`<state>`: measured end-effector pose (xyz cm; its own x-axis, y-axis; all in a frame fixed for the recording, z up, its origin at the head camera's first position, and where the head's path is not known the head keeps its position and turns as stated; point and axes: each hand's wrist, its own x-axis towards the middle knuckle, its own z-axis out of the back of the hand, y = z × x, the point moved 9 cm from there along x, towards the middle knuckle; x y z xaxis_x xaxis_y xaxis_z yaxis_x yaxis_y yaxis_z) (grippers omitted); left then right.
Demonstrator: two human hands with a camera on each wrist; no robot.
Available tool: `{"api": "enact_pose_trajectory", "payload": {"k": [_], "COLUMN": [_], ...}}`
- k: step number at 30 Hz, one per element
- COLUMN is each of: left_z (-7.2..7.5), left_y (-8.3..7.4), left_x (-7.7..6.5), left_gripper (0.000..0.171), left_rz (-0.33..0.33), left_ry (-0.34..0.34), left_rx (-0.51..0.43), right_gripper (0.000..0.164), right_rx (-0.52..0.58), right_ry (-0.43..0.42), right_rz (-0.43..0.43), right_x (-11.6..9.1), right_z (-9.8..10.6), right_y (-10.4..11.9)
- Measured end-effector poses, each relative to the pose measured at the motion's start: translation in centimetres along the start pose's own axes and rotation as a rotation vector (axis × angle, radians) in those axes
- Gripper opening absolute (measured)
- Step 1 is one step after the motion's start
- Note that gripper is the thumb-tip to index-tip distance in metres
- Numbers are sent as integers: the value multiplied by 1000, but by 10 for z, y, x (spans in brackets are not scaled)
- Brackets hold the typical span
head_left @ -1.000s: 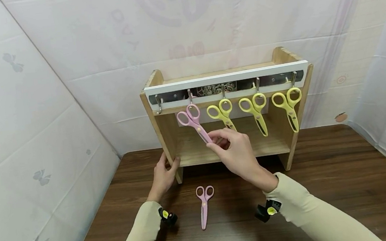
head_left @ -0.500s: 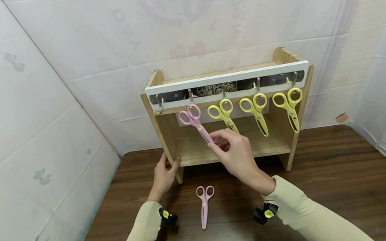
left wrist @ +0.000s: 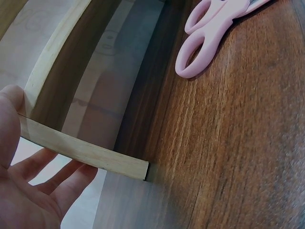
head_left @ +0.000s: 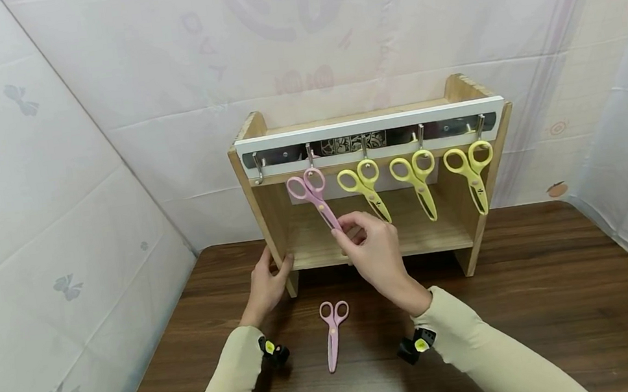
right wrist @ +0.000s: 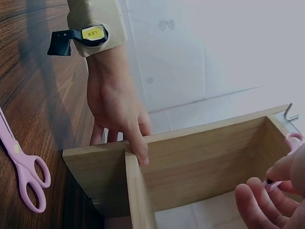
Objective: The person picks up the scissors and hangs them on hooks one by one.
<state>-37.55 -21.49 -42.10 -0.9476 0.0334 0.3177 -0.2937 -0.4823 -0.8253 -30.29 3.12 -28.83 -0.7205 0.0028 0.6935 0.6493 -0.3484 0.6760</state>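
My right hand (head_left: 374, 247) pinches the blade end of pink scissors (head_left: 321, 208) between thumb and fingers. Their right handle loop is at the second hook from the left, and the blades slant down to the right. My left hand (head_left: 265, 287) grips the left side panel of a wooden shelf (head_left: 377, 227) low down. In the left wrist view its thumb lies on one side of the panel (left wrist: 86, 148) and the fingers on the other. Another pair of pink scissors (head_left: 333, 336) lies on the table in front of the shelf, handles toward the shelf.
Yellow scissors (head_left: 369, 189), a second yellow pair (head_left: 420, 186) and a third yellow pair (head_left: 472, 176) hang from the hooks to the right. The leftmost hook (head_left: 257, 169) holds nothing. Fabric walls (head_left: 156, 58) stand behind the dark wooden table (head_left: 567, 295).
My right wrist and forearm have shifted left, and the held scissors' blade end has moved slightly left. The left hand keeps its place on the shelf panel.
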Motion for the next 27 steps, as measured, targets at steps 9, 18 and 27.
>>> {"api": "enact_pose_trajectory", "payload": {"k": [9,18,27], "left_z": [1,1,0], "left_y": [0,1,1], "left_x": [0,1,0], "left_gripper": [54,56,54], "left_rz": [9,5,13], "left_ry": [-5,-3,-6], "left_rx": [6,12,4], "right_gripper": [7,8,12], "right_rx": [30,27,24], "right_ry": [11,9,16], "right_rz": [-37,-46,-35], "right_x": [0,-1,-1], "right_z": [-8,-9,-9], "right_y": [-10,-11,-10]}}
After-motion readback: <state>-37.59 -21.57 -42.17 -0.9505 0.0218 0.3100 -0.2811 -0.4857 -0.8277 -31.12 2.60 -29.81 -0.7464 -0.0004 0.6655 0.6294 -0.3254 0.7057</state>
